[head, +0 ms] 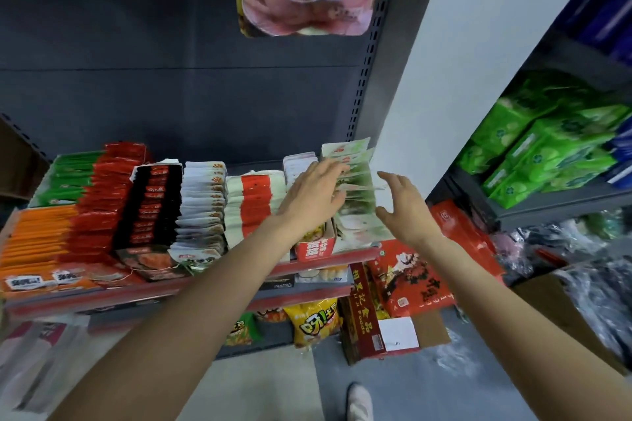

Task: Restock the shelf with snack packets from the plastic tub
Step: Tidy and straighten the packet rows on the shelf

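Both hands reached over the right end of the shelf [205, 285]. Left hand [314, 193] lay palm down with its fingers fairly straight, the fingertips resting on the tops of the pale green-and-white snack packets [355, 188] that stood in a row running from the shelf's front edge to its back panel. Right hand [405, 207] hovered just beside the same row on its right side, fingers spread and relaxed, holding nothing; whether its fingertips touched the packets could not be told. A small red-and-white carton [314, 246] stood at the shelf's front edge below the left wrist. To the left, further rows of packets filled the shelf: red-and-white ones [254, 205], white ones [201, 205], black-and-red ones [154, 202], red ones [102, 202] and orange ones [37, 239]. A yellow snack bag [313, 321] sat on a lower level, and a red box [410, 280] stood on the floor near the right arm. No plastic tub was in view.
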